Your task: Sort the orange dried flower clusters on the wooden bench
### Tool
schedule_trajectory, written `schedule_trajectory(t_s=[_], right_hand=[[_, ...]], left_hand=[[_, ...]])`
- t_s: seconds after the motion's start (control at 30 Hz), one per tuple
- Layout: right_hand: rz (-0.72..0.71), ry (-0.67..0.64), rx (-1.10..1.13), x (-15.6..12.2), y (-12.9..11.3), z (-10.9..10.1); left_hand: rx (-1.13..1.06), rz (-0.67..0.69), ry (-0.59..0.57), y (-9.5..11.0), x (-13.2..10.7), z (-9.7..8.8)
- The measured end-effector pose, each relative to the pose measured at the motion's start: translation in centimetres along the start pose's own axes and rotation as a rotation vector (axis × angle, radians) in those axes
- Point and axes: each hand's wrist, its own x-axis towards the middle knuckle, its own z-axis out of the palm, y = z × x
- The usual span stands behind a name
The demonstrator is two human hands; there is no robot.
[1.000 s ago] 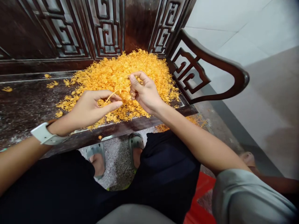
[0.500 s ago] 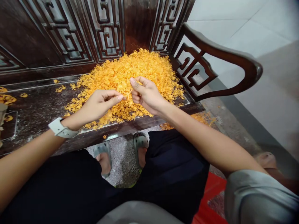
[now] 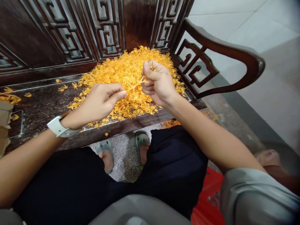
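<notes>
A thin, branched orange plastic strip [image 3: 136,85] stretches between my two hands over the heap. My left hand [image 3: 103,98], with a pale watch strap on its wrist, pinches one end of it between thumb and fingertips. The other end disappears into my right hand [image 3: 160,82], whose fingers are curled closed with the thumb on top. Beneath both hands lies a large pile of small orange claw-shaped plastic pieces [image 3: 112,75]. Whether a loose piece is also inside my right hand is hidden.
The pile rests on a dark wooden bench [image 3: 44,109] with a carved back and a curved armrest [image 3: 253,62] at right. Torn cardboard [image 3: 4,118] sits at the left edge. Orange scraps [image 3: 170,123] lie on the floor under the bench, and a red sheet [image 3: 208,200] lies lower right.
My right hand has moved up and to the right, away from my left hand. More of the orange strip now shows between them. My left hand has shifted slightly upward.
</notes>
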Motion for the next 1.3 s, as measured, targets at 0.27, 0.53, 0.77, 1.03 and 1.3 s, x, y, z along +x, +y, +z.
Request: schedule_trajectory(t_s=[0.27,0.53,0.77,1.03,1.3], right_hand=[[-0.321,0.463,0.018,4.1,-1.8,-11.3],[-0.089,0.071,-0.467,2.3,2.7,-8.0],[-0.383,-0.066,-0.927,8.3,1.9,-5.9],[-0.424,-0.384,-0.811,2.5,1.9,-1.1],[-0.416,-0.191,-0.611,4.2,2.2,-4.0]], left_hand=[[0.040,-0.107,0.097,-2.9,-2.7,-2.3],[0.052,-0.101,0.029,-4.4,-3.5,-2.2],[0.194,0.006,-0.098,-2.0,-2.0,-1.0],[0.267,-0.002,-0.109,-2.3,-1.0,-0.2],[-0.006,-0.027,-0.072,-2.6,-0.6,0.3]])
